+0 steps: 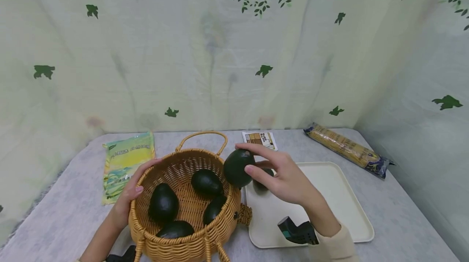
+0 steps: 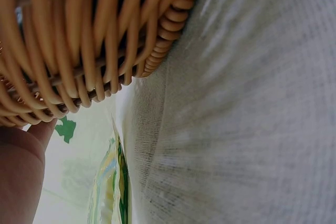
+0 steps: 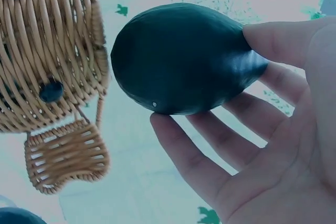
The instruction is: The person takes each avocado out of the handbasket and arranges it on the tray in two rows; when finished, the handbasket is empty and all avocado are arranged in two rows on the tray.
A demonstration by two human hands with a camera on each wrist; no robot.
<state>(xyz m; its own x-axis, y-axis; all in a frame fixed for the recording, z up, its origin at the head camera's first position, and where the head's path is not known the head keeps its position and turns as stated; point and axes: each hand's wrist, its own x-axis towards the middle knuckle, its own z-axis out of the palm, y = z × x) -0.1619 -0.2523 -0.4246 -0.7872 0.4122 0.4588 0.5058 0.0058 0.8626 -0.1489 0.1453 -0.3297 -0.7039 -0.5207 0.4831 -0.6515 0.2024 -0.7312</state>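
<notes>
A pale curtain printed with green leaves (image 1: 264,70) filled the upper frame, and a grey cloth-covered table (image 1: 403,209) spread below it; at lower right lay a cream tray (image 1: 340,197), with one dark avocado half hidden behind the right hand; at lower centre stood a wicker basket (image 1: 183,237) holding four avocados (image 1: 163,203). A yellow-green packet (image 1: 124,162) sat at centre left, a long pasta packet (image 1: 348,150) at centre right, a small card (print too small to read) near the basket handle. The left hand (image 1: 126,201) curled over the basket's left rim; the right hand (image 1: 286,178) pinched the held avocado (image 3: 181,59) between thumb and fingertips, just above the basket's right rim. Held only at its narrow end, the smooth fruit could probably slip and roll off the table.
</notes>
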